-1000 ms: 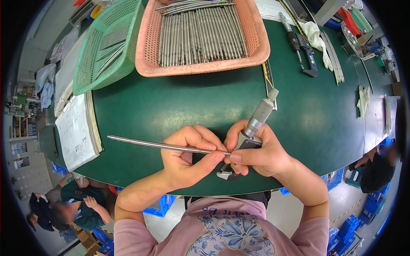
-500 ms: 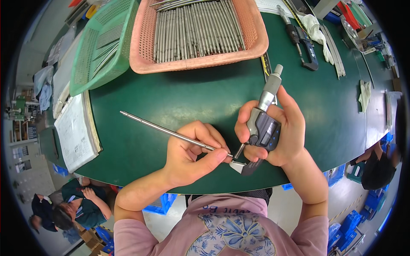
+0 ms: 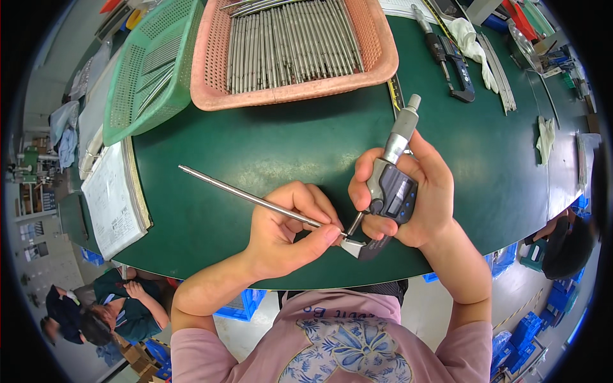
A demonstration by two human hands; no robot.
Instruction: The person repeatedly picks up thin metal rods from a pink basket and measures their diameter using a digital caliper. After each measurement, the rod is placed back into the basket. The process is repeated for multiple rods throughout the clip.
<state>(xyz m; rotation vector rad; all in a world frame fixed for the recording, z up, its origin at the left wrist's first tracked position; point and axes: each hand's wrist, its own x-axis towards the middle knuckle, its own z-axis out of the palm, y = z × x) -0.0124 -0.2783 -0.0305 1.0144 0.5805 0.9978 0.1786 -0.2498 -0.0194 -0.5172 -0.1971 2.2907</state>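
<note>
Over the near part of the green table, my left hand (image 3: 288, 228) pinches a thin steel rod (image 3: 246, 195) near its right end. The rod slants up to the left, its far tip in the air. My right hand (image 3: 421, 185) is wrapped round a digital micrometer (image 3: 397, 191) with a grey-and-black body, a small display and a silver thimble pointing up. The rod's right end sits at the gap between the micrometer's spindle and anvil; whether both faces touch it is too small to tell.
A pink basket (image 3: 391, 67) full of steel rods stands at the back, beside a green basket (image 3: 115, 121) holding more. Papers (image 3: 113, 195) lie left. At the back right are a second micrometer (image 3: 456, 76), white gloves (image 3: 469, 41) and long rods (image 3: 498, 73). People (image 3: 131, 300) sit beyond the table.
My right hand and the micrometer have shifted slightly left, and the micrometer's jaws have come closer round the rod's end. My left hand still holds the rod, almost unmoved.
</note>
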